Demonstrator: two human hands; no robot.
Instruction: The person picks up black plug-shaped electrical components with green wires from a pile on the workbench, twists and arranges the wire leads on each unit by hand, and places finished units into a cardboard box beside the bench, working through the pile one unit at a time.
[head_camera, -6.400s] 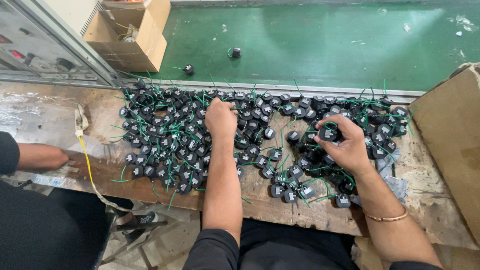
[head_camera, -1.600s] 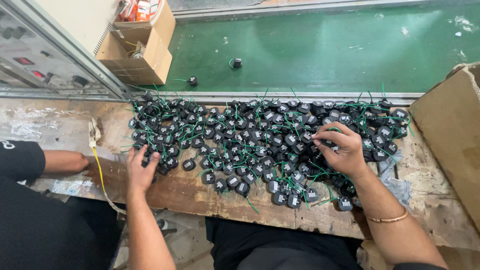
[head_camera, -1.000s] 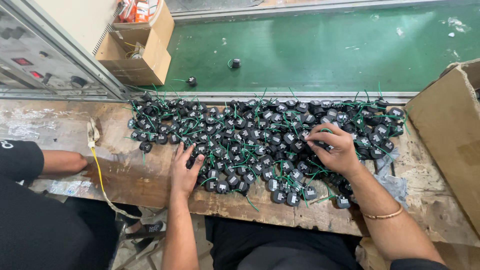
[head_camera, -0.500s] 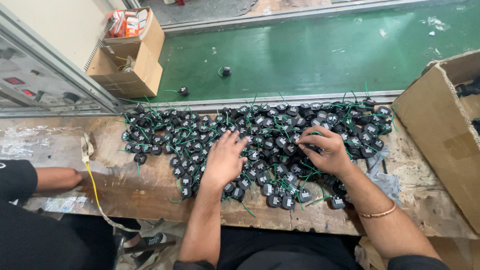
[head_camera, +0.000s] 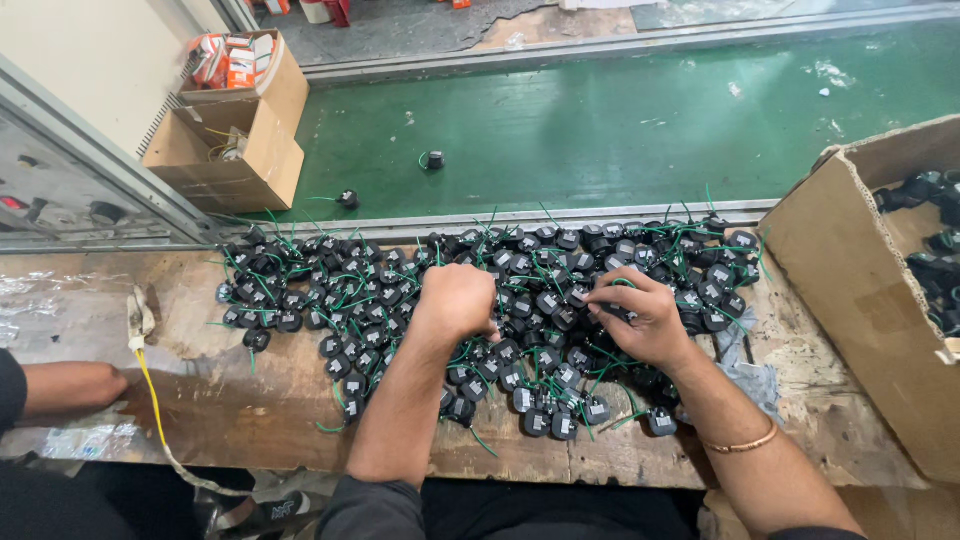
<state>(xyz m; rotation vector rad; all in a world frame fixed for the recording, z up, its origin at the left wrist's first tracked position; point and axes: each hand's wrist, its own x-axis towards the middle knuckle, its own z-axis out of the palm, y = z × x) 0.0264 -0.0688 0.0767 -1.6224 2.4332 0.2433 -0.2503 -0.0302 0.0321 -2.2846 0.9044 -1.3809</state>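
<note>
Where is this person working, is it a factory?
Probably a small factory or workshop: a worn wooden bench heaped with small black parts trailing green wires, cardboard boxes alongside, and a green floor.

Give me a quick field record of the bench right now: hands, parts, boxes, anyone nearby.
left hand: curled, resting on the pile; any grip is hidden
right hand: fingers pinching among the parts and wires
parts pile: many small black parts with green wires, spread across the wooden bench
right box: open cardboard, black parts inside
floor boxes: two open cartons on the green floor
stray parts: two on the floor
other person's arm: at the bench's left edge
</note>
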